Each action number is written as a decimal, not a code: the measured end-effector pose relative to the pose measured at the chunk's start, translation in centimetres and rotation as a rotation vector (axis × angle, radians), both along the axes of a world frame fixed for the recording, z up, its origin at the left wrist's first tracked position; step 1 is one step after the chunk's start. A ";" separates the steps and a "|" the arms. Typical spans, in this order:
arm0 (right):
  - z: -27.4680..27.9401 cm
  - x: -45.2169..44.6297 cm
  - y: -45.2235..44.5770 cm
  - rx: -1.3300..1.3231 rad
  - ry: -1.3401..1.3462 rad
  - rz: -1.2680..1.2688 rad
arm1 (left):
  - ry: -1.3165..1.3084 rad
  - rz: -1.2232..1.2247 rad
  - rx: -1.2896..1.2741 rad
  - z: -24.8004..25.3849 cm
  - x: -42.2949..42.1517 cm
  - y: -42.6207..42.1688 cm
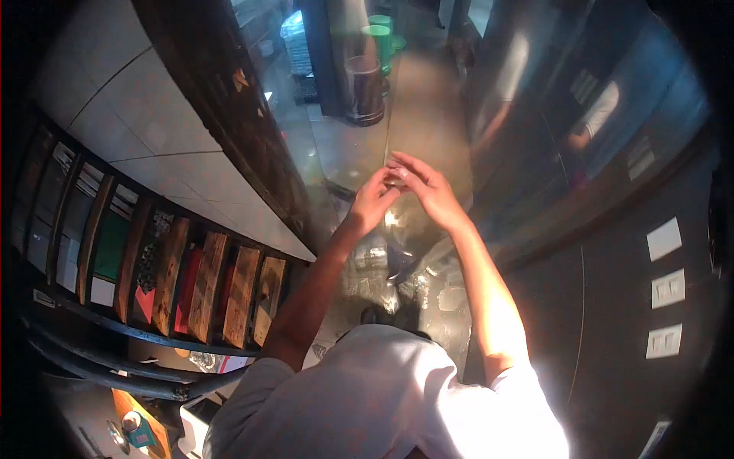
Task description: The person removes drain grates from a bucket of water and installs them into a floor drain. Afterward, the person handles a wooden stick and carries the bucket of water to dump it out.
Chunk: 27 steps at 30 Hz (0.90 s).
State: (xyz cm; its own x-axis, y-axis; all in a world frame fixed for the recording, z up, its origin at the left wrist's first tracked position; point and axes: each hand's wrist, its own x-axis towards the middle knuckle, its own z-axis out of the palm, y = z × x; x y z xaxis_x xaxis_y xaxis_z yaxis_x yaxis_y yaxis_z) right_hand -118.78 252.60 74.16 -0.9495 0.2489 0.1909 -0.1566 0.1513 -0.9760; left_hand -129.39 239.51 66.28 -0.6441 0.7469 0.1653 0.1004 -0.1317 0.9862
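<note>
Both of my hands are raised in front of me and meet at the fingertips. My left hand (372, 200) has its fingers bent slightly inward, their tips partly covered by the other hand. My right hand (432, 193) reaches in with its fingers stretched out, touching the left fingers. A small gap shows between the two palms, and I see no object held in it. Below the hands lies a shiny floor (367, 264) with bright reflections.
Wooden stair treads (206, 287) with a dark curved rail (99, 375) stand at left. A glossy dark wall (550, 306) with white switch plates (668, 288) runs along the right. Ahead are a dark bin (363, 92) and a green container (380, 34).
</note>
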 end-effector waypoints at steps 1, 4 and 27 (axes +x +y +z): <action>0.3 -0.2 0.8 0.005 -0.022 -0.021 | -0.003 0.010 0.070 -0.5 -1.6 1.2; 0.6 -1.5 4.0 -0.013 -0.022 -0.067 | 0.002 0.059 0.051 -2.4 -5.2 2.6; -33.2 -16.7 22.6 1.078 -0.230 0.544 | -0.195 1.258 -1.165 -16.1 28.1 -17.3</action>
